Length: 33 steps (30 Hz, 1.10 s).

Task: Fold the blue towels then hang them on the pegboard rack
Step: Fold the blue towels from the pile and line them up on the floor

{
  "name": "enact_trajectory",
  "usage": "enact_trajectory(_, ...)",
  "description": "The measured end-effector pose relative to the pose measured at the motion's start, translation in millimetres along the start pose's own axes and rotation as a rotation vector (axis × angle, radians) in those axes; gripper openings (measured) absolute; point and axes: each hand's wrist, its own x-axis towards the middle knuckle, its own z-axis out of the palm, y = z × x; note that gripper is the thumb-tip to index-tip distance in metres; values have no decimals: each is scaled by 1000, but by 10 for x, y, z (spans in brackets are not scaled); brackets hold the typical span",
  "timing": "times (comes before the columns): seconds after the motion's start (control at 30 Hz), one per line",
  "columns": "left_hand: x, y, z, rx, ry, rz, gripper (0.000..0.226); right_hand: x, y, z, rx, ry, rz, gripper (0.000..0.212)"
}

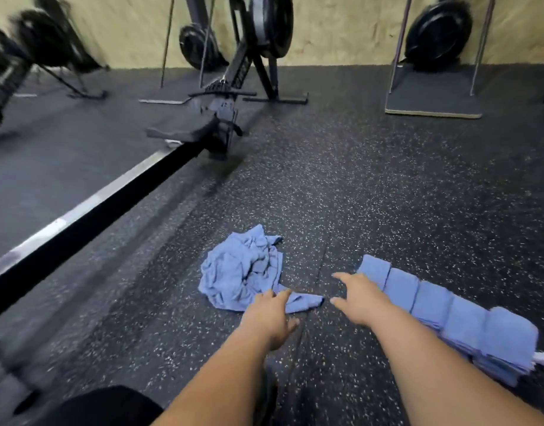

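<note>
A crumpled heap of blue towels lies on the speckled black rubber floor in front of me. My left hand rests on the heap's near corner, fingers laid over the cloth. My right hand hovers open just to the right of that corner, fingers spread, holding nothing. A row of folded blue towels lies overlapped along the floor at the right, behind my right forearm. No pegboard rack is in view.
A rowing machine and its long rail cross the floor at the left. A flat platform with metal uprights stands at the back right. Weight plates lean by the plywood wall. My knee shows bottom left.
</note>
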Motion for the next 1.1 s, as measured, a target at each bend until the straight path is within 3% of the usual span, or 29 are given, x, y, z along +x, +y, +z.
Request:
enact_trajectory(0.37, 414, -1122, 85, -63, -1, -181, 75, 709, -713, 692, -105, -173, -95, 68)
enact_trajectory(0.9, 1451, -1606, 716, -137, -164, -351, 77, 1606, -898, 1361, -130, -276, -151, 69)
enact_trajectory(0.97, 1504, -1615, 726, -139, -155, -356, 69, 1631, -897, 1350, -115, -276, -148, 69)
enact_trajectory(1.1, 1496, -1659, 648, -188, 5, -367, 27, 1630, -935, 1230, -74, -262, -133, 68)
